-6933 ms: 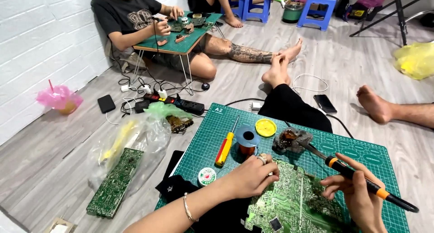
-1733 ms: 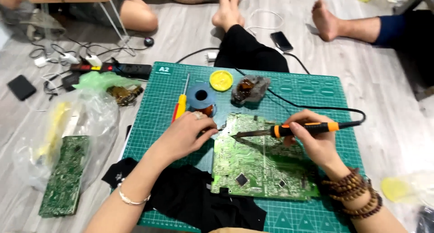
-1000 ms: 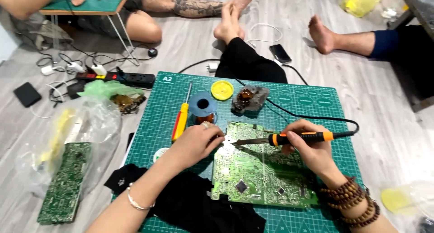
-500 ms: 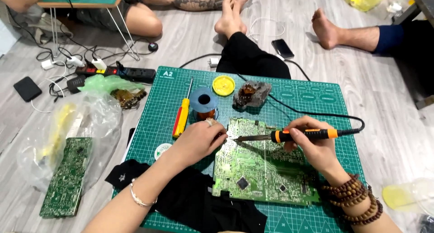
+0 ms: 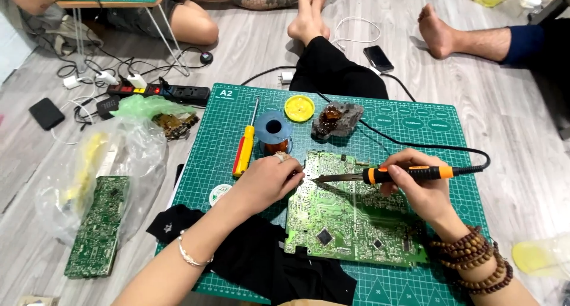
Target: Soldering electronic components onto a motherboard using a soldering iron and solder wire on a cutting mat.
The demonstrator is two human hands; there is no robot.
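Head view: looking down onto a floor workspace where a person is sitting and soldering.
Cutting mat (image 5: 415, 119): a green gridded mat is lying flat on the grey floor and carrying everything being worked on.
Circuit board (image 5: 350, 214): a green board is lying flat on the mat's near right part, its long side running left to right, between the two hands.
Right hand (image 5: 418, 187): it is resting over the board's upper right area, fingers wrapped tight around the soldering iron's handle in a pen-like grip.
Left hand (image 5: 267, 178): it is sitting at the board's upper left edge, fingers curled together and pressing there; whether they are pinching something small I cannot tell.
Soldering iron (image 5: 392, 175): its orange and black handle is lying nearly level, long axis running right to left, cord trailing off to the right.
Key relation: the iron's tip is pointing left, straight toward the left hand's fingertips (image 5: 295, 176), and stopping just beside them over the board's top left corner, so the right hand is steering the tool while the left is nearer the spot itself.
Solder spool (image 5: 274, 134): a blue reel is standing just beyond the left hand.
Screwdriver (image 5: 244, 151): a yellow and red one is lying beside the spool, pointing away.
Yellow lid (image 5: 299, 108): it is sitting further back on the mat.
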